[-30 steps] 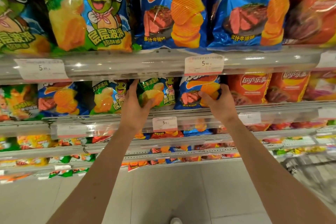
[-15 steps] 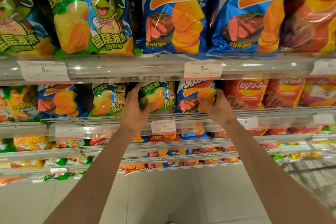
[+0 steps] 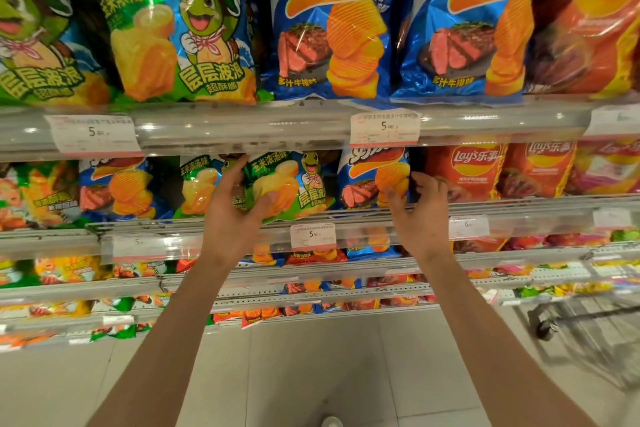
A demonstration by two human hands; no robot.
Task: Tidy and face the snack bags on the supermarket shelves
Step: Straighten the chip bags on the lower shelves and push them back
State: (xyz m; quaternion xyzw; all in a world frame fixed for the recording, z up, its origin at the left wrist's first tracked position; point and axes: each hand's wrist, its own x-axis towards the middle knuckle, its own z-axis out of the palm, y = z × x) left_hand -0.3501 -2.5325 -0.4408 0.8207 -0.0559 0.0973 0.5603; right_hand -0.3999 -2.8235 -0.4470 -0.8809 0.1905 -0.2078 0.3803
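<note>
The left hand (image 3: 235, 215) is now gripping the green snack bag (image 3: 287, 184) on the second shelf, thumb under its front, and is drawing it nearer than 1 second ago. The right hand (image 3: 419, 208) is pinching the blue bag's (image 3: 374, 177) right edge, fingers curled. Facing looks underway. The shelf rail (image 3: 519, 208) is sitting just below; the upper shelf is leaving little headroom.
</note>
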